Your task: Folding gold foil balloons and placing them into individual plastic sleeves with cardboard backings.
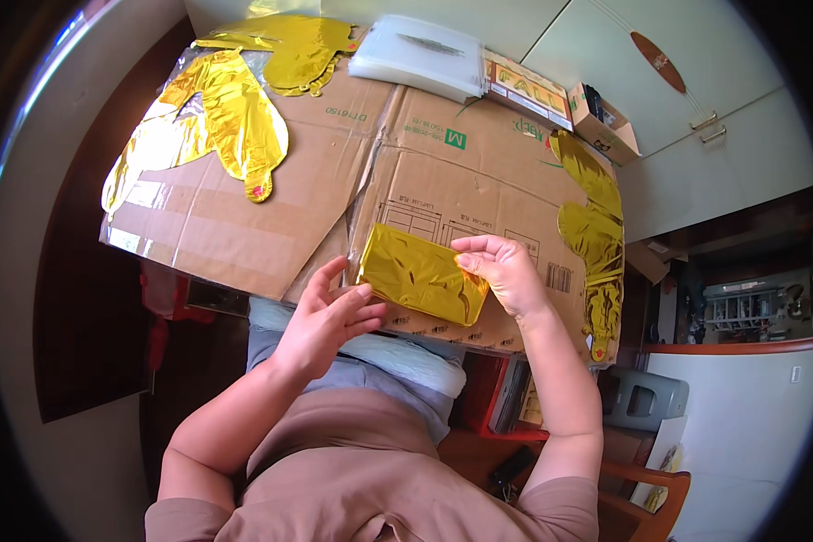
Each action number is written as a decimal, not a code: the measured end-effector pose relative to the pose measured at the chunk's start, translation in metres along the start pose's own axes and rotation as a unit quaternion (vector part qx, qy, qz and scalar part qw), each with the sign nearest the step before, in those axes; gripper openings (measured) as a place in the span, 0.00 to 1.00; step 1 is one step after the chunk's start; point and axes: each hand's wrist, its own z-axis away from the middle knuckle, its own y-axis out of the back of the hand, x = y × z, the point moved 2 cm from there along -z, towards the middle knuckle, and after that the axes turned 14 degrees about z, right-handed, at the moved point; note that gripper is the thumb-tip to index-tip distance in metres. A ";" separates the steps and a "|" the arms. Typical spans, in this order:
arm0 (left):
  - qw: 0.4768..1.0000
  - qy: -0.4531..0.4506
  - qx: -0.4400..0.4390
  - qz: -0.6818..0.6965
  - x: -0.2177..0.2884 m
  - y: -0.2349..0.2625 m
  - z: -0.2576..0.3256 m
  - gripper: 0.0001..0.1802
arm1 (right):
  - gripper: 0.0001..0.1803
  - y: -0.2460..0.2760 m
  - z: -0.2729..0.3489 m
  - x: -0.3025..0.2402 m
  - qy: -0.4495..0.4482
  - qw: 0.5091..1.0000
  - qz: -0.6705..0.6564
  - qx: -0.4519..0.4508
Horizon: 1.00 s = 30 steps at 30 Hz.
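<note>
A gold foil balloon folded into a flat rectangle [420, 275] lies at the near edge of the cardboard. My right hand [510, 278] pinches its upper right corner between thumb and fingers. Beside the lower left corner is my left hand [327, 316], its fingers apart; the thumb tip is at the foil's edge, and I cannot tell whether it touches. Unfolded flat gold foil balloons lie around: one [235, 117] at the left with a red-marked tail, another [307, 54] at the far left, and more gold foil [596, 244] along the right edge.
Brown cardboard [307, 163] with a lengthwise seam covers the table. At its far side are a stack of clear plastic bags [420, 54], a flat printed box [528, 88] and a small open carton [603, 125]. Pale cabinet doors [641, 99] stand behind; a wooden chair [664, 506] is at the lower right.
</note>
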 end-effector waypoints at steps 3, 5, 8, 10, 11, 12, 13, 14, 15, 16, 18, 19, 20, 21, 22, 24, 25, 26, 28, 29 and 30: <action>0.999 -0.030 0.011 0.020 0.001 -0.012 -0.008 0.48 | 0.13 -0.007 0.004 -0.005 0.012 1.000 -0.002 -0.020; 0.998 -0.056 -0.013 -0.008 0.001 -0.013 -0.015 0.47 | 0.13 -0.008 0.005 -0.006 0.022 0.999 -0.002 -0.024; 0.981 -0.120 -0.035 -0.151 0.003 -0.002 -0.037 0.44 | 0.11 -0.006 0.005 -0.007 0.043 0.999 -0.003 -0.019; 0.948 -0.161 -0.031 -0.275 0.011 -0.011 -0.042 0.43 | 0.11 -0.002 0.002 -0.007 0.054 0.998 0.001 -0.016; 0.925 -0.179 -0.021 -0.334 0.015 -0.018 -0.041 0.43 | 0.11 0.000 0.000 -0.005 0.053 0.998 0.013 -0.010; 0.899 -0.197 -0.010 -0.391 0.019 -0.024 -0.040 0.44 | 0.11 0.001 -0.002 -0.003 0.054 0.998 0.025 -0.006; 0.896 -0.214 -0.017 -0.389 0.017 -0.022 -0.045 0.47 | 0.11 0.002 -0.004 -0.001 0.055 0.998 0.037 -0.002; 0.865 -0.252 -0.016 -0.433 0.016 -0.022 -0.047 0.47 | 0.11 0.002 -0.005 -0.001 0.056 0.997 0.049 -0.001; 0.832 -0.289 -0.015 -0.474 0.015 -0.022 -0.048 0.47 | 0.12 0.002 -0.005 0.000 0.056 0.997 0.060 0.001; 0.794 -0.324 -0.014 -0.513 0.014 -0.022 -0.049 0.48 | 0.12 0.001 -0.007 0.001 0.057 0.996 0.071 0.002; 0.751 -0.390 -0.031 -0.532 0.011 -0.022 -0.049 0.49 | 0.11 0.001 -0.010 0.005 0.063 0.993 0.097 0.011; 0.728 -0.421 -0.040 -0.540 0.010 -0.022 -0.048 0.49 | 0.10 0.000 -0.011 0.006 0.066 0.992 0.109 0.016; 0.718 -0.406 -0.039 -0.565 0.009 -0.022 -0.047 0.48 | 0.10 -0.002 -0.011 0.007 0.065 0.991 0.112 0.017; 0.707 -0.390 -0.040 -0.588 0.010 -0.023 -0.044 0.46 | 0.10 -0.003 -0.010 0.006 0.064 0.991 0.115 0.019; 0.696 -0.375 -0.040 -0.612 0.010 -0.024 -0.043 0.44 | 0.10 -0.005 -0.009 0.005 0.063 0.991 0.118 0.021; 0.579 -0.458 -0.002 -0.675 0.006 -0.025 -0.042 0.38 | 0.10 -0.008 -0.007 0.002 0.068 0.986 0.151 0.030; 0.515 -0.495 0.018 -0.700 0.005 -0.028 -0.042 0.35 | 0.10 -0.009 -0.006 0.001 0.071 0.983 0.168 0.034; 0.518 -0.493 -0.034 -0.698 0.002 -0.031 -0.043 0.33 | 0.10 -0.009 -0.008 0.003 0.068 0.984 0.161 0.033; 0.520 -0.486 -0.138 -0.689 -0.002 -0.044 -0.045 0.29 | 0.10 -0.008 -0.011 0.008 0.064 0.987 0.147 0.030; 0.519 -0.458 -0.182 -0.699 -0.007 -0.048 -0.051 0.32 | 0.10 -0.008 -0.011 0.009 0.069 0.988 0.137 0.031; 0.521 -0.452 -0.178 -0.701 -0.012 -0.049 -0.055 0.34 | 0.10 -0.009 -0.011 0.008 0.075 0.988 0.128 0.032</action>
